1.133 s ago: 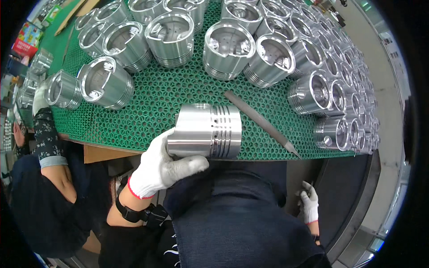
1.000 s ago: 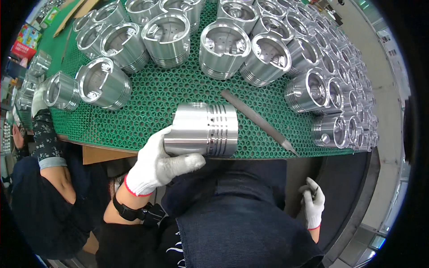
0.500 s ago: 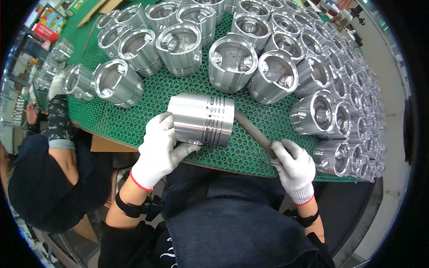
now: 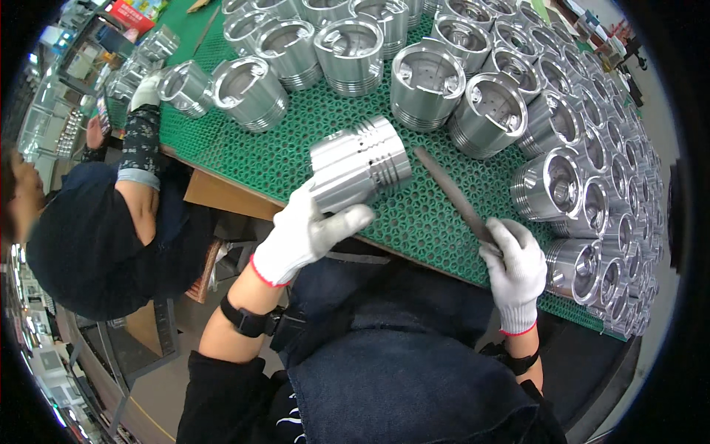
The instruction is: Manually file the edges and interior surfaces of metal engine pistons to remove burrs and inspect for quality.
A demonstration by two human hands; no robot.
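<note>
My left hand (image 4: pixel 302 231), in a white knitted glove with a red cuff edge, grips a silver metal piston (image 4: pixel 356 167) by its skirt end. The piston lies on its side, tilted, its grooved ring end toward the upper right and its thumb-side wall facing me. In my gloved right hand (image 4: pixel 516 265), fingers closed, is one end of a long grey metal file (image 4: pixel 455 194). The file slants to the upper left over the green mat, its tip close to the piston's ring end with a small gap between them. The inside of the held piston is hidden.
Rows of pistons (image 4: pixel 427 80) stand open end up along the far side of the green honeycomb mat (image 4: pixel 296 133); more lie stacked on their sides (image 4: pixel 573 270) at the right. A co-worker's gloved hand (image 4: pixel 148 90) touches a piston at the far left. Cardboard (image 4: pixel 229 194) hangs below the mat's edge.
My view has shifted. The piston has tilted, its ring end rising toward the upper right, and my left thumb lies differently along it. The file tip, beside the piston's end before, now stands apart.
</note>
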